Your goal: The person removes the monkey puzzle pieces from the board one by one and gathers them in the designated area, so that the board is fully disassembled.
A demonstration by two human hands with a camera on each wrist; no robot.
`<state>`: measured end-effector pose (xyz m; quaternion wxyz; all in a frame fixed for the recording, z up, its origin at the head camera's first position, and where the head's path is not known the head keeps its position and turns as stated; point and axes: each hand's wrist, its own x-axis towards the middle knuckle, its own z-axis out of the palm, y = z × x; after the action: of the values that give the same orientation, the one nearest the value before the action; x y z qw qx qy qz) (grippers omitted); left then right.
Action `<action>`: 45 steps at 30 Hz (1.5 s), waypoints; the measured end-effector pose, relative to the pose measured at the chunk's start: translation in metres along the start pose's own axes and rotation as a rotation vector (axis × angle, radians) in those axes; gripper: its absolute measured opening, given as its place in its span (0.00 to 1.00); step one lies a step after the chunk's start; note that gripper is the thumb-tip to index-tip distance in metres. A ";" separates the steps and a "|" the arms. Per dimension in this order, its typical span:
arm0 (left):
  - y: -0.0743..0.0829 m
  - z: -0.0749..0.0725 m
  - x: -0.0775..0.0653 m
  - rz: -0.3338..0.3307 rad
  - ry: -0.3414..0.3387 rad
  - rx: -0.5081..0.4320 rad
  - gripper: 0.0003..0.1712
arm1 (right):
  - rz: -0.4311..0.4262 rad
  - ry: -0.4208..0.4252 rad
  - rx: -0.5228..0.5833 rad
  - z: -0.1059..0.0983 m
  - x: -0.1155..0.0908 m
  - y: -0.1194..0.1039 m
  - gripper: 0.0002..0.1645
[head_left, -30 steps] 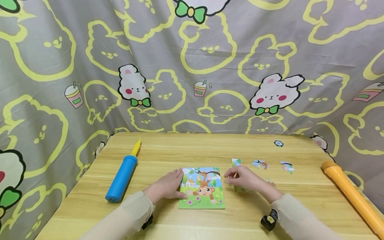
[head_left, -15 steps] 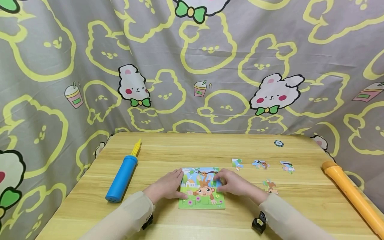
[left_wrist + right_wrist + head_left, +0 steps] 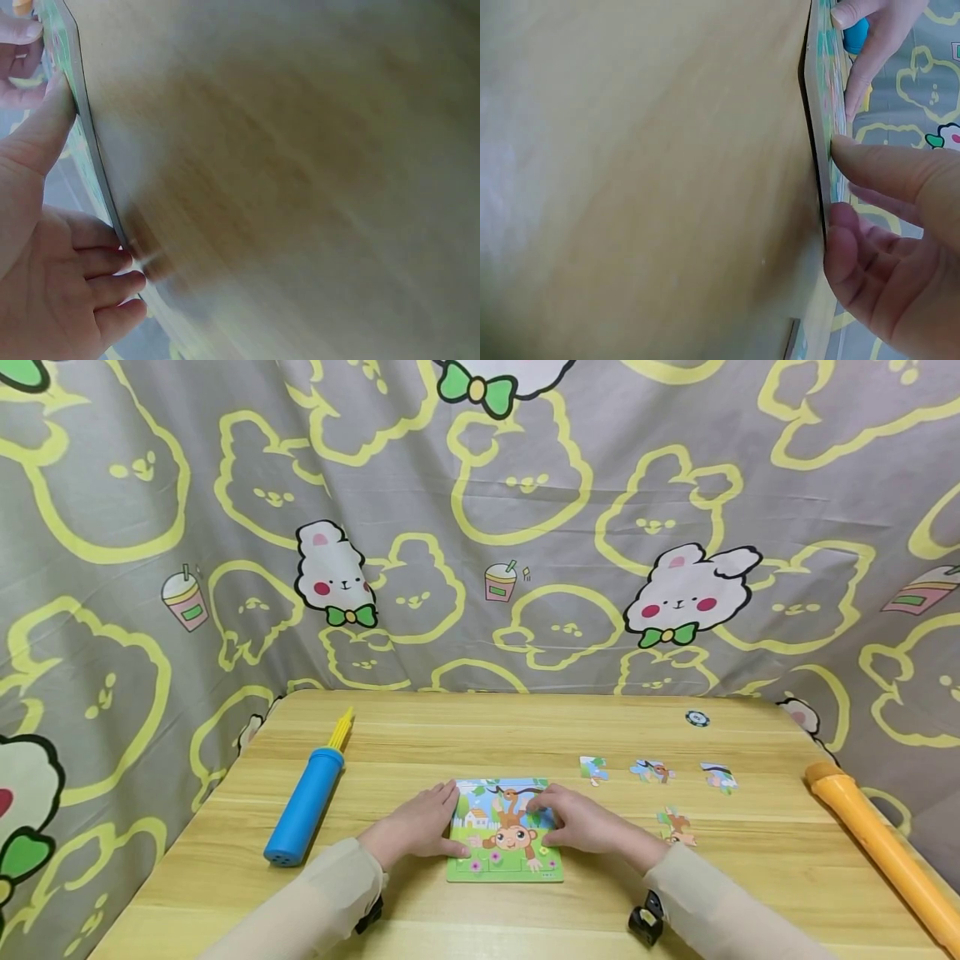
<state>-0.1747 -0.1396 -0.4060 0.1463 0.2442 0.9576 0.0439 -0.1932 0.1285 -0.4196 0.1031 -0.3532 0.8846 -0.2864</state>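
Note:
In the head view, a square monkey jigsaw puzzle point(image 3: 506, 868) lies on the table at the front centre. My left hand point(image 3: 416, 827) rests along its left edge, fingers extended, thumb on the picture. In the left wrist view the left thumb point(image 3: 52, 124) touches the puzzle's edge. At the right side, my right hand point(image 3: 581, 818) has its fingers curled over the picture; a green puzzle piece pinched there is mostly hidden by the fingers. In the right wrist view the right thumb point(image 3: 885, 169) reaches the puzzle's edge, the other fingers bent beside it.
Loose puzzle pieces lie right of the puzzle: a corner piece point(image 3: 592, 768), a tail piece point(image 3: 652, 771), a branch piece point(image 3: 718, 777) and a monkey piece point(image 3: 677, 827). A round chip point(image 3: 697, 718) lies behind. A blue pump point(image 3: 306, 806) is left, an orange tube point(image 3: 877, 852) right.
My right hand has moved left from the loose pieces onto the puzzle's right side. The green piece that lay under it has left the table. The left hand stays put.

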 end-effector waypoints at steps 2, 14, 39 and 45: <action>0.000 0.000 0.000 -0.001 0.000 -0.001 0.54 | 0.004 -0.008 -0.006 0.000 0.000 0.000 0.25; 0.002 -0.003 -0.002 0.003 0.000 -0.007 0.54 | -0.026 0.031 0.008 0.001 0.001 0.002 0.25; 0.000 -0.002 -0.001 0.007 0.000 0.018 0.54 | -0.005 -0.073 0.040 -0.004 0.004 0.001 0.10; 0.002 -0.003 -0.002 0.003 0.001 0.014 0.54 | -0.010 -0.086 0.027 -0.005 0.004 0.000 0.11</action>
<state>-0.1733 -0.1391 -0.4028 0.1442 0.2465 0.9576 0.0376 -0.1977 0.1282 -0.4153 0.1442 -0.3680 0.8738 -0.2833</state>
